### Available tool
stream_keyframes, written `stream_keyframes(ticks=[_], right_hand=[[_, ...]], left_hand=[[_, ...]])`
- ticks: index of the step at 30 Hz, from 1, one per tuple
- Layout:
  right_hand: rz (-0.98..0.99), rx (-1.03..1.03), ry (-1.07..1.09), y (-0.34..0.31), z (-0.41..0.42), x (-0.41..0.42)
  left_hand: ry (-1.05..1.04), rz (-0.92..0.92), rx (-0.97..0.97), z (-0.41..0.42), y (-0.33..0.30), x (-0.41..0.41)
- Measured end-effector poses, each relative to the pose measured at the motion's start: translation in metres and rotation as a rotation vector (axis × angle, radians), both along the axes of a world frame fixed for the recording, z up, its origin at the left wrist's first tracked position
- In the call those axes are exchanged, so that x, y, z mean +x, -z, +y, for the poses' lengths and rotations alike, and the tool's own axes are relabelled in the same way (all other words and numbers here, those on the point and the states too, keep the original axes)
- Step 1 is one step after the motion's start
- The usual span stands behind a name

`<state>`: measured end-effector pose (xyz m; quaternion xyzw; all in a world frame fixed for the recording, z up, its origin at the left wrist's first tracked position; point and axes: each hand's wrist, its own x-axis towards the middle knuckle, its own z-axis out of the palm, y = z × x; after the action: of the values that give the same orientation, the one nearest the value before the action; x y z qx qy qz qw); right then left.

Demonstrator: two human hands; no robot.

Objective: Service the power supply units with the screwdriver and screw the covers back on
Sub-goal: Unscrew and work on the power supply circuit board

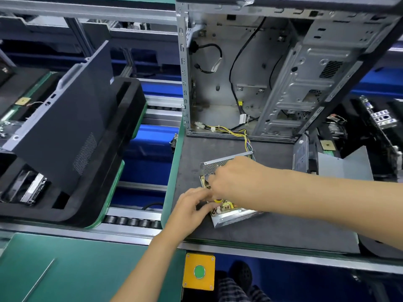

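The opened power supply unit lies on the grey mat, long axis running eleven to five o'clock, directly beneath both hands: left hand pinching its near edge, right hand curled over it, grip indeterminate.

The power supply unit is a small silver sheet-metal box with perforated walls. It lies on the dark grey mat, just in front of the open computer case, turned at an angle to the mat's edge. Its top is open, exposing a circuit board carrying yellow and dark components. A bundle of yellow, black and purple wires runs from its far corner into the case. No screwdriver can be made out.
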<state>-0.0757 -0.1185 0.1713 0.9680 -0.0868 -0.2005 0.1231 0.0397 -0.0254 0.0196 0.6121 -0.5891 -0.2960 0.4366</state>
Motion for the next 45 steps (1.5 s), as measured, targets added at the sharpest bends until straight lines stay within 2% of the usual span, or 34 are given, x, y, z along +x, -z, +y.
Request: stream_keyframes(ticks=[2,5,10,13,17,19,22,25,30,33,35,42,45], right_hand=[[-0.038,-0.035,0.042,0.003,0.001,0.001],[-0.075,-0.026,0.150,0.003,-0.002,-0.001],[-0.070,0.188,0.002,-0.003,-0.014,-0.013],[-0.111,0.112,-0.051,-0.003,-0.011,-0.010],[-0.146,0.038,-0.009,-0.003,-0.004,-0.005],[-0.134,0.081,0.012,-0.005,-0.008,-0.010],[-0.105,0.193,-0.087,-0.012,-0.016,-0.019],[-0.143,0.111,-0.100,-0.010,-0.017,-0.018],[-0.103,-0.035,-0.003,0.006,-0.013,-0.004],[-0.104,0.147,-0.081,-0.001,-0.020,-0.011],[-0.093,0.132,-0.172,-0.005,-0.021,-0.015],[-0.099,-0.068,-0.043,-0.001,-0.011,0.000],[-0.077,0.118,-0.096,-0.007,-0.015,-0.010]], left_hand=[[0.014,0.052,0.017,0.000,-0.007,0.000],[0.003,0.002,0.008,-0.003,-0.014,-0.004],[0.024,0.044,0.095,-0.003,-0.019,-0.004],[0.028,0.043,0.115,-0.002,-0.028,-0.006],[-0.030,0.152,0.023,-0.006,-0.040,-0.018],[-0.013,0.170,0.028,-0.006,-0.044,-0.020],[0.002,0.245,0.130,-0.004,-0.042,-0.012],[0.043,0.323,0.144,-0.002,-0.044,-0.010],[-0.063,0.260,0.108,-0.007,-0.042,-0.016],[-0.046,0.240,0.151,-0.004,-0.046,-0.008],[-0.009,0.222,0.164,-0.001,-0.049,-0.003],[-0.104,0.345,0.126,-0.004,-0.046,-0.020],[-0.085,0.369,0.159,-0.003,-0.045,-0.013]])
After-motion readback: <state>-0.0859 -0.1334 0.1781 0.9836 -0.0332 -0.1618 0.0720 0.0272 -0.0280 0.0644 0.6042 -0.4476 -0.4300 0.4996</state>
